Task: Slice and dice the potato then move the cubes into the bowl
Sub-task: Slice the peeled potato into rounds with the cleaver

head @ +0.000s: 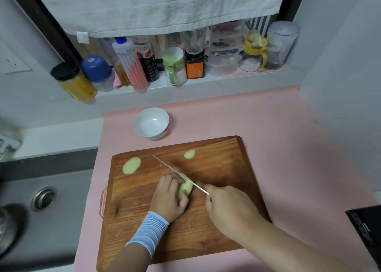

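On the cutting board, the left hand grips the potato (peeled, pale yellow). The right hand holds the knife, blade on the potato. Two slices lie apart near the board's far edge; the white bowl sits beyond.

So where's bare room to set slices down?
Free: near part of the wooden cutting board between the wrists, and the pink mat right of it. Crowded: board centre, where the left hand holds the peeled potato and the right hand the knife; the jar-lined sill.
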`<control>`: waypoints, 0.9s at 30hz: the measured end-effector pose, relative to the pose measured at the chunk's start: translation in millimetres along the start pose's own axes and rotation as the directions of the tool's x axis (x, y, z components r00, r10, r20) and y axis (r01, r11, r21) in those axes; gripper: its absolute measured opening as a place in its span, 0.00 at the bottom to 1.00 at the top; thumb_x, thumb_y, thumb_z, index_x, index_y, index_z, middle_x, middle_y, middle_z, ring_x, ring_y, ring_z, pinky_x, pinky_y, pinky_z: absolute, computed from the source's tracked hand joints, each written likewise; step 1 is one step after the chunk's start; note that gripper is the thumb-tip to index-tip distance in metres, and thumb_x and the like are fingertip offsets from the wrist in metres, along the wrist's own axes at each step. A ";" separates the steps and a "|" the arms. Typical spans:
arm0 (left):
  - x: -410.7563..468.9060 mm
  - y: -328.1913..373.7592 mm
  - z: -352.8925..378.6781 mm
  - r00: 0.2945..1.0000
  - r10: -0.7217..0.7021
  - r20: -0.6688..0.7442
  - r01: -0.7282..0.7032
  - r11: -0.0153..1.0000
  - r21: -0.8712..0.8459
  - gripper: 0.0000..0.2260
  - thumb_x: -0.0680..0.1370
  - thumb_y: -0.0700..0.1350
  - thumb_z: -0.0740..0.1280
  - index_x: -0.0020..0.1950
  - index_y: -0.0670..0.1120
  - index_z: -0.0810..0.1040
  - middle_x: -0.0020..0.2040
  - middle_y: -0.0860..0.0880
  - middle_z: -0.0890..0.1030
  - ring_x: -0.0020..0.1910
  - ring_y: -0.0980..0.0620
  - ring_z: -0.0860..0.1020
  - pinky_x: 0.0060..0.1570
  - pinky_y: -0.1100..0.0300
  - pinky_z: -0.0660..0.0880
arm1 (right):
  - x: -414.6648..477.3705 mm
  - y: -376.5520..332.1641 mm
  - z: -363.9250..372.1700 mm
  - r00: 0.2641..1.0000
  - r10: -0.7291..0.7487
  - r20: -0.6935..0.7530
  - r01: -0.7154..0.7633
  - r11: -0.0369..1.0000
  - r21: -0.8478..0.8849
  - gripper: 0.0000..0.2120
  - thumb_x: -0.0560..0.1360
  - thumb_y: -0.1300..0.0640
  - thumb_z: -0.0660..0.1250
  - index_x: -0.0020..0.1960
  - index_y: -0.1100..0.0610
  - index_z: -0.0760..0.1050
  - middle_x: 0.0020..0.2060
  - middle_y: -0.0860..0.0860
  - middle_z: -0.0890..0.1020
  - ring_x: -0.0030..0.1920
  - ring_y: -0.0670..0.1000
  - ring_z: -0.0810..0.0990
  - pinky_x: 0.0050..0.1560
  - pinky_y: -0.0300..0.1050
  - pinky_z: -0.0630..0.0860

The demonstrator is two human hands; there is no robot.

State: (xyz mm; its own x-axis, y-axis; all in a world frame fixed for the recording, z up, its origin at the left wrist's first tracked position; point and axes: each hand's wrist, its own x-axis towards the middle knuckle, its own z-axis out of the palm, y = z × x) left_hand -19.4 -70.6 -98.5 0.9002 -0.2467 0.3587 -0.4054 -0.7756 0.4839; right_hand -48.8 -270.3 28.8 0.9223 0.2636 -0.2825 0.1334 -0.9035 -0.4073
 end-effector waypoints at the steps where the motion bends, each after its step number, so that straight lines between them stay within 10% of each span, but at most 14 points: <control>1: 0.0 -0.8 0.9 1.000 0.001 -0.004 -0.001 1.000 0.005 0.11 0.70 0.43 0.65 0.50 0.41 0.75 0.51 0.47 0.73 0.47 0.46 0.71 0.55 0.62 0.66 | -0.4 -1.1 -1.3 1.000 0.007 0.006 -0.007 1.000 0.004 0.09 0.83 0.51 0.53 0.57 0.46 0.72 0.45 0.51 0.84 0.48 0.58 0.82 0.44 0.51 0.75; 12: 0.7 -0.6 1.3 0.999 0.024 -0.021 -0.025 0.999 -0.026 0.11 0.70 0.43 0.65 0.50 0.42 0.73 0.50 0.45 0.75 0.48 0.47 0.72 0.53 0.59 0.70 | 16.1 -3.1 -15.7 0.991 0.063 0.120 -0.069 0.997 0.044 0.13 0.82 0.53 0.56 0.39 0.52 0.67 0.32 0.47 0.74 0.34 0.51 0.74 0.35 0.45 0.67; 27: 0.2 -3.2 2.3 0.997 0.066 -0.032 -0.067 0.997 -0.025 0.10 0.70 0.42 0.66 0.50 0.40 0.75 0.51 0.45 0.75 0.51 0.45 0.74 0.52 0.55 0.72 | 22.2 -3.9 -13.3 0.974 0.087 0.208 -0.092 0.996 0.014 0.12 0.83 0.55 0.56 0.40 0.50 0.69 0.34 0.47 0.77 0.35 0.49 0.78 0.34 0.43 0.70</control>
State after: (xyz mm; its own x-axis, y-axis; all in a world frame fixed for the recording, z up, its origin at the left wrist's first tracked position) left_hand -17.5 -69.5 -101.8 0.8661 -0.2785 0.4150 -0.4683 -0.7424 0.4791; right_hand -24.0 -265.4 35.7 0.8349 0.2484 -0.4911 0.0431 -0.9191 -0.3917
